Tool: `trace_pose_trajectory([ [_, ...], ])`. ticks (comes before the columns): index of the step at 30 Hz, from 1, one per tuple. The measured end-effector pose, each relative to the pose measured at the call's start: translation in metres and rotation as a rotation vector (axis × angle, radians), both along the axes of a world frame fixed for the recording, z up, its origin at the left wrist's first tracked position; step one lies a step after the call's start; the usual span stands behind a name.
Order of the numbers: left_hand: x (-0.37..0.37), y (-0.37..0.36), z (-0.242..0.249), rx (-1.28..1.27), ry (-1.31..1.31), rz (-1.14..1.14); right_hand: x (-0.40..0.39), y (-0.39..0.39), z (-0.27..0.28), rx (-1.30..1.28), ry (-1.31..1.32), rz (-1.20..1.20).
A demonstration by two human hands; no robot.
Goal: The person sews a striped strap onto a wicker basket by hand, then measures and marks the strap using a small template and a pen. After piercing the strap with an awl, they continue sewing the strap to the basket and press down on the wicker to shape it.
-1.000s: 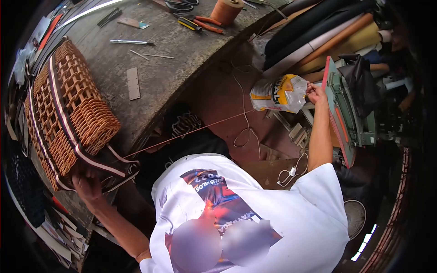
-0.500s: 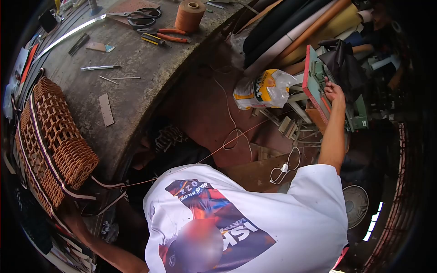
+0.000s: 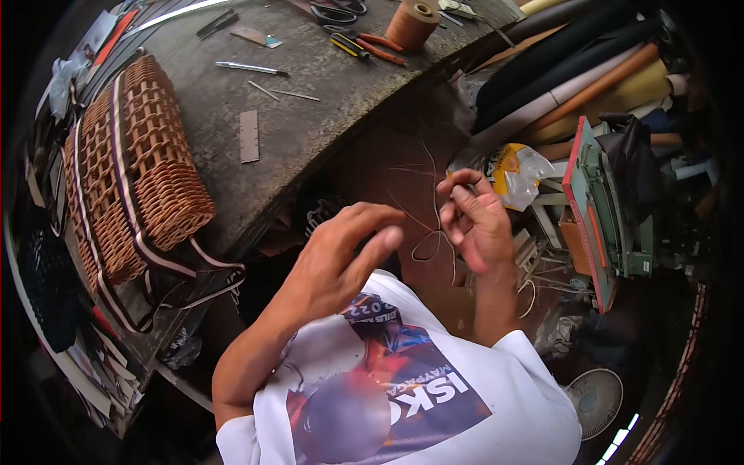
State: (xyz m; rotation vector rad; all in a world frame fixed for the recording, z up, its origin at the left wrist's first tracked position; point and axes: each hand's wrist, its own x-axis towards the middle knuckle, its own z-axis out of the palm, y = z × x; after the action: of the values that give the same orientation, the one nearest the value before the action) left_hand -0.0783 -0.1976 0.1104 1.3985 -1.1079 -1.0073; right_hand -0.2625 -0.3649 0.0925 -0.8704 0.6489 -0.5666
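Workbench (image 3: pixel 194 108) at left, its curved edge bordering open floor (image 3: pixel 380 155); wicker basket (image 3: pixel 155 167) lying along its left side. Left hand (image 3: pixel 337 256), thumb and fingers parted, and right hand (image 3: pixel 480 221), curled, contents indiscernible, now hover clear of that edge, drawn in from the basket and far right respectively.

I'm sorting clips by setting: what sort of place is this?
Probably a craft workshop, perhaps for bags or baskets. It shows in the brown woven wicker basket, the fat orange thread spool and the long black, pink and tan rolls of sheet material.
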Motion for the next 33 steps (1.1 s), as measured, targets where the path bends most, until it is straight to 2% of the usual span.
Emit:
trace_pose_trajectory([
  [1, -0.004, -0.015, -0.026, 0.162, 0.239, 0.016, 0.009, 0.014, -0.001, -0.034, 0.05, 0.087],
  [2, -0.002, -0.028, -0.037, 0.069, 0.538, -0.063, 0.016, 0.029, -0.007, -0.118, 0.117, 0.167],
  [3, 0.0, -0.035, -0.05, 0.172, 0.801, -0.004, 0.022, 0.045, -0.008, -0.211, 0.195, 0.237],
  [6, 0.011, -0.044, -0.072, 0.25, 1.04, 0.159, 0.031, 0.082, -0.023, -0.39, 0.343, 0.44],
  [8, 0.019, -0.041, -0.088, 0.239, 1.022, 0.237, 0.032, 0.096, -0.023, -0.429, 0.416, 0.649],
  [10, 0.029, -0.034, -0.095, 0.213, 0.981, 0.268, 0.028, 0.101, -0.034, -0.561, 0.349, 0.737],
  [11, 0.029, -0.032, -0.096, 0.222, 0.975, 0.32, 0.028, 0.097, -0.033, -0.545, 0.383, 0.784],
  [16, 0.033, -0.031, -0.071, 0.006, 0.9, 0.339, 0.023, 0.072, -0.037, -0.646, 0.418, 0.916],
  [18, 0.036, -0.03, -0.058, -0.011, 0.843, 0.325, 0.022, 0.063, -0.041, -0.727, 0.46, 0.916],
  [21, 0.034, -0.028, -0.048, -0.059, 0.752, 0.339, 0.029, 0.051, -0.039, -0.699, 0.576, 1.051],
  [24, 0.031, -0.023, -0.041, -0.07, 0.685, 0.372, 0.035, 0.045, -0.05, -1.11, 0.305, 0.668],
  [25, 0.028, -0.021, -0.04, -0.07, 0.667, 0.395, 0.054, 0.04, -0.032, -1.276, 0.352, 0.412],
  [26, 0.028, -0.019, -0.038, -0.063, 0.662, 0.381, 0.061, 0.036, -0.03, -1.249, 0.345, 0.299],
  [28, 0.031, -0.013, -0.033, -0.054, 0.65, 0.358, 0.072, 0.033, -0.026, -1.039, 0.281, 0.161],
  [30, 0.034, -0.007, -0.028, -0.086, 0.858, 0.228, 0.087, 0.033, -0.02, -0.903, 0.099, 0.1],
  [31, 0.036, -0.002, -0.027, -0.105, 0.961, 0.173, 0.094, 0.032, -0.016, -0.957, 0.045, 0.103],
  [33, 0.036, 0.007, -0.027, -0.069, 0.896, 0.131, 0.108, 0.032, -0.01, -1.126, -0.067, 0.142],
])
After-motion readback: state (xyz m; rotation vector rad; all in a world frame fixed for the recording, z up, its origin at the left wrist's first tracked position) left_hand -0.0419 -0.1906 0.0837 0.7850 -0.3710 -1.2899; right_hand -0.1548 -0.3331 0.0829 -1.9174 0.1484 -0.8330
